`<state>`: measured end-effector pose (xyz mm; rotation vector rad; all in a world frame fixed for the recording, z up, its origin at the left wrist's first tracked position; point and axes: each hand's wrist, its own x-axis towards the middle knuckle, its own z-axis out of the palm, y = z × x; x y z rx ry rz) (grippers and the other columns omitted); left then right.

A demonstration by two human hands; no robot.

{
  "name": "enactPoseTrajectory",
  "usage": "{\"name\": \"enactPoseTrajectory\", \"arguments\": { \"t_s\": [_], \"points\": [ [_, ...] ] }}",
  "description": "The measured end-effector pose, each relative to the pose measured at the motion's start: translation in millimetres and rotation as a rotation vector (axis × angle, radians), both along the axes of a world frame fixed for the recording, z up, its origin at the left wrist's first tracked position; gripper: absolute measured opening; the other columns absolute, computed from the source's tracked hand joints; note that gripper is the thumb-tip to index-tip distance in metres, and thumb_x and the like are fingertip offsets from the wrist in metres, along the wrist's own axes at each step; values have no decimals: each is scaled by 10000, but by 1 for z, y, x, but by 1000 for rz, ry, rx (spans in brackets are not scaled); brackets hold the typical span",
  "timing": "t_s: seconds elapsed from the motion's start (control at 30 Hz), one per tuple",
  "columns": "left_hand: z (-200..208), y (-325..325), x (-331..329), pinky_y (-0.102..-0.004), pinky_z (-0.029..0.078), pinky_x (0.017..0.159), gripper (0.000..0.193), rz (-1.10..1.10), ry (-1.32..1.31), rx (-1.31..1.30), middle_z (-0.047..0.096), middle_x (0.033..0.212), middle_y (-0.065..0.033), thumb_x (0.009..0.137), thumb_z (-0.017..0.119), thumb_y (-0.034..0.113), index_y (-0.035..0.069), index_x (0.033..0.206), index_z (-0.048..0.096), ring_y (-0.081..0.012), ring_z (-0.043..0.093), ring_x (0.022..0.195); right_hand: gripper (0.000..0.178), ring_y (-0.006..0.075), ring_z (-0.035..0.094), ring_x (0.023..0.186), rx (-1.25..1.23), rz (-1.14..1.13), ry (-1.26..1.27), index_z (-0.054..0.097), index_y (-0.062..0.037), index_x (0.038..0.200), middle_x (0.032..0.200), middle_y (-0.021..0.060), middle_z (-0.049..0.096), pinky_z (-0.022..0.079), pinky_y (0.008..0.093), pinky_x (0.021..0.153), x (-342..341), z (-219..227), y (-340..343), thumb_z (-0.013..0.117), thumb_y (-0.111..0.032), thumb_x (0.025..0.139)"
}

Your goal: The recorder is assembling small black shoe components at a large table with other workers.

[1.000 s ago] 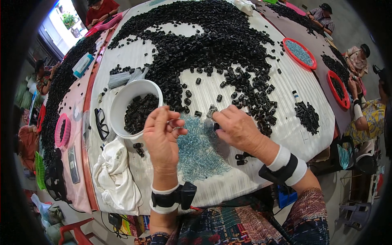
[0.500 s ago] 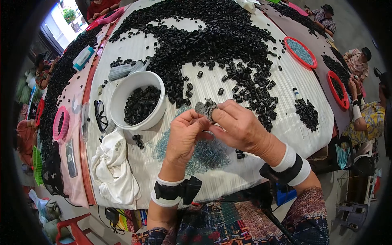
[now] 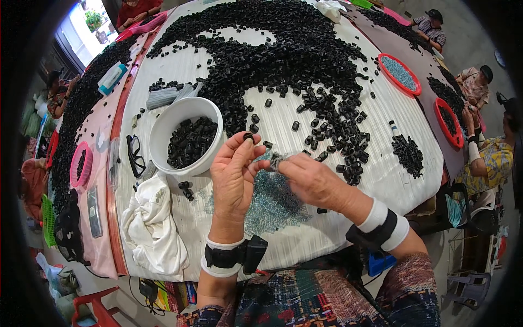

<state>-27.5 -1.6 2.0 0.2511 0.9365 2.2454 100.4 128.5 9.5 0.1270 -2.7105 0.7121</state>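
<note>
Black piece [image 3: 248, 136], one, small: pinched at the tips of thumb and forefinger of the left hand [image 3: 233, 182], on their upper side, narrow grip, hand raised with palm partly showing. Remaining left fingers: curled, pointing toward the right hand.

Grey bundle [image 3: 277, 161], one, rough-textured: at the fingertips of the right hand [image 3: 316, 182], held in a closed pinch, back of the hand uppermost. It sits between the two hands, just below and to the right of the black piece; whether the left fingers also touch it cannot be told.

Blue beads [image 3: 272, 204], loose, many: spread on the white table cover [image 3: 338, 245] beneath both hands.

White bucket [image 3: 174, 109], one: left of the left hand, part filled with black pieces.

Black heap [image 3: 278, 60], large: beyond the hands, scattering toward the right.

Eyeglasses [image 3: 134, 155], one pair: left of the bucket.

White cloth [image 3: 155, 229], crumpled: nearer the person.
</note>
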Motion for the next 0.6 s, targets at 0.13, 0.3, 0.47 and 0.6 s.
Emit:
{"name": "enactPoseTrajectory", "arguments": {
  "t_s": [0.13, 0.3, 0.47, 0.6],
  "points": [
    [7, -3, 3, -273, 575, 604, 157, -2, -8, -24, 655, 992, -119, 917, 582, 104, 54, 1066, 576, -170, 670, 794, 243, 295, 592, 811, 15, -77, 38, 535, -18, 989, 846, 135, 566, 500, 369, 722, 9, -11, 19, 540, 37, 752],
    [2, -3, 2, -270, 569, 598, 157, 4, -11, -56, 654, 982, -117, 917, 584, 106, 44, 1061, 573, -164, 666, 773, 98, 260, 615, 657, -306, -238, -67, 525, 10, 878, 749, 133, 577, 490, 357, 605, 15, 5, 37, 540, 26, 782],
    [2, -2, 2, -262, 557, 576, 159, 15, -17, -71, 654, 960, -115, 916, 584, 100, 33, 1059, 568, -153, 657, 754, 83, 299, 620, 694, -241, -262, 46, 517, 31, 881, 756, 164, 578, 492, 367, 621, -6, 9, 45, 527, 35, 799],
    [0, -3, 0, -263, 545, 580, 160, 26, -42, -65, 650, 951, -116, 910, 594, 96, 26, 1050, 564, -150, 643, 751, 126, 352, 595, 737, -134, -168, 59, 511, 20, 886, 770, 173, 574, 485, 417, 665, -29, 2, 40, 526, 48, 765]
  ]
}}
